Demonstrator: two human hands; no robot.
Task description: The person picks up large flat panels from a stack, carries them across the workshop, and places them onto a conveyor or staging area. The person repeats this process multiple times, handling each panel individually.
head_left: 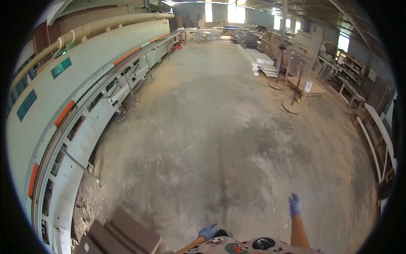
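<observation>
My left hand wears a blue glove and hangs close to my body at the bottom of the view, fingers curled, holding nothing I can see. My right hand, also in a blue glove, swings out ahead of me over the dusty concrete floor and is empty. A stack of dark brown boards lies on the floor to my lower left, the nearest thing to my left hand.
A long pale green machine with orange strips runs along the left side. Sawdust and scraps lie at its foot. White panels are stacked far ahead. Stands on round bases, shelving and white frames line the right.
</observation>
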